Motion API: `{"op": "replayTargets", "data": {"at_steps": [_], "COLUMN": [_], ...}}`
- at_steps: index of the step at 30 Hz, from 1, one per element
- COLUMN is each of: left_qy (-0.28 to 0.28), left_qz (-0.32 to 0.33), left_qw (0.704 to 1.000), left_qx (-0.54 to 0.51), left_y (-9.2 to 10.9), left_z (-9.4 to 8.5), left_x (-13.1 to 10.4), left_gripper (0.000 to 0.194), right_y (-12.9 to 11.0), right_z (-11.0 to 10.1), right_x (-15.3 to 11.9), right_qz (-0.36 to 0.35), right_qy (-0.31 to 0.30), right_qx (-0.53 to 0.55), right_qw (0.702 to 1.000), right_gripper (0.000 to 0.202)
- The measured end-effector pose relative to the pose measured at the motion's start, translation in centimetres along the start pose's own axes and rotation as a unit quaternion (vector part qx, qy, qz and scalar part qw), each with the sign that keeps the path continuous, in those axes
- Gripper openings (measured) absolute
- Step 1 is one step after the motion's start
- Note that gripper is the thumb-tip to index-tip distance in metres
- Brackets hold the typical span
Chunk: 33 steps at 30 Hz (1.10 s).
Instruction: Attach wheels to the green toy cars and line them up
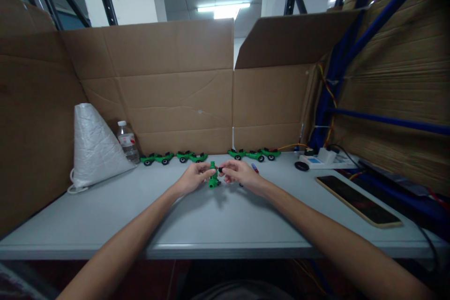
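Note:
Fingers of my left hand (pixel 193 177) are closed on a green toy car body (pixel 213 179), held on end just above the table. Close beside it, my right hand (pixel 242 176) pinches a small black part (pixel 220 169), which looks like a toy wheel, near the side of the car body. Whether the two pieces touch, I cannot tell. Behind my hands, along the cardboard wall, stand several green toy cars with black wheels, in a left group (pixel 156 158) and a right group (pixel 253 153). A small dark piece lies partly hidden below my right hand.
A silvery bag (pixel 96 145) and a water bottle (pixel 127 143) stand at the back left. On the right are a phone (pixel 358 200), a power strip (pixel 326 160) and a black ring (pixel 301 166). Cardboard walls (pixel 168 103) enclose the table (pixel 225 229).

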<state>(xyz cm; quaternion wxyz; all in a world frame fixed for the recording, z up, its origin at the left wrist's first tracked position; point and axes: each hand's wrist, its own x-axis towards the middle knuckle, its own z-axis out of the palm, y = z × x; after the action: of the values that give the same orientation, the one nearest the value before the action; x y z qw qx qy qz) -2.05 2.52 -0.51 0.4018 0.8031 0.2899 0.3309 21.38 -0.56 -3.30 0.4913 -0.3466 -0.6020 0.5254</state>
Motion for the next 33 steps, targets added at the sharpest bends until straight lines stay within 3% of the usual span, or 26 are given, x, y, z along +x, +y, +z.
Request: {"op": "replayTargets", "data": {"at_steps": [8, 18, 33], "left_qy": [0.008, 0.005, -0.006], "left_qz": [0.004, -0.002, 0.005], "left_qw": [1.000, 0.999, 0.999], "left_qx": [-0.012, -0.053, -0.051], "left_y": [0.4, -0.2, 0.6], "left_z": [-0.1, -0.1, 0.0], "left_x": [0.0, 0.1, -0.1], "left_gripper": [0.048, 0.048, 0.047], "right_y": [-0.1, -0.1, -0.2], "right_z": [0.4, 1.3, 1.1], "right_x": [0.1, -0.2, -0.4], "right_qz": [-0.014, -0.061, -0.059], "right_qy": [-0.034, -0.007, -0.032], "right_qx": [-0.016, -0.100, -0.096], "right_qw": [0.999, 0.993, 0.993], "right_gripper": [0.050, 0.041, 0.044]}}
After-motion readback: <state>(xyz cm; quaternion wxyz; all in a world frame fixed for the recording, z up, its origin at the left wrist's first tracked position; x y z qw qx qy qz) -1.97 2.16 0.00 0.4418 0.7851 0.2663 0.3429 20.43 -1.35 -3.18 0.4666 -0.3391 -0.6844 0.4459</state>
